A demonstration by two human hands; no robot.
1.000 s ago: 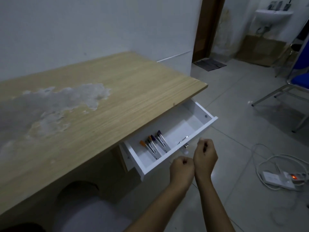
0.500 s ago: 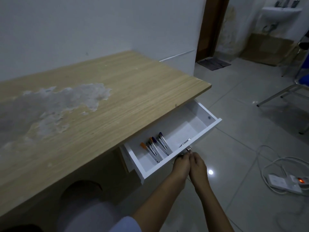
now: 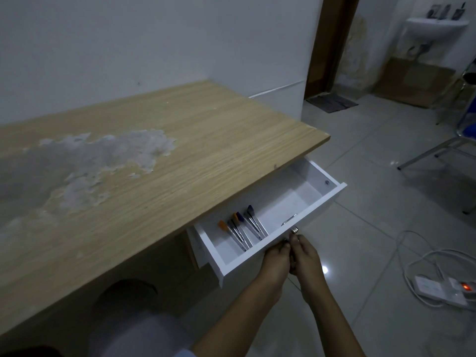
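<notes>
A white drawer (image 3: 319,204) stands pulled out from under the wooden desk (image 3: 195,161). Inside it, at the left, lie several metal clips (image 3: 242,228) with orange and dark blue tips. My left hand (image 3: 275,258) and my right hand (image 3: 307,256) are pressed side by side against the drawer's front panel. Their fingers curl around the metal handle (image 3: 294,230), of which only one end shows above my fingertips. The rest of the handle is hidden by my fingers.
The desk top has a large patch of peeled veneer (image 3: 98,161) at the left. A power strip (image 3: 438,289) with a lit red switch and white cables lies on the tiled floor at the right. Chair legs (image 3: 435,154) stand further right. A dark round stool (image 3: 126,292) sits under the desk.
Both hands, earlier held up as fists in front of the drawer, have come down to the drawer's front and closed around its handle. The drawer stays open.
</notes>
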